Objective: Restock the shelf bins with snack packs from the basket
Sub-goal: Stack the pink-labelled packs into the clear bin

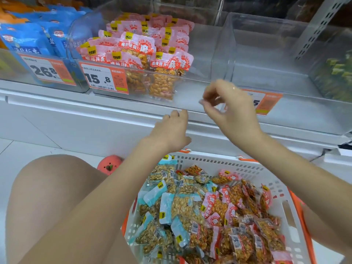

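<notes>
Hovering empty, both hands' fingers loosely curled; left hand [172,130], right hand [231,109] above basket [247,166] packs [209,210].

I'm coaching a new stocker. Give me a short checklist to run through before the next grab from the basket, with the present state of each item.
1. Left hand free: ok, holds nothing.
2. Right hand free: ok, fingers loosely curled, nothing in them.
3. Basket stocked: ok, pink packs and blue packs remain.
4. Peanut bin has room: ok, its right part is bare.
5. Neighbouring clear bin needs stock: ok, empty.
6. Which pack matches that bin's price tag: cannot tell, hand covers it.
</notes>
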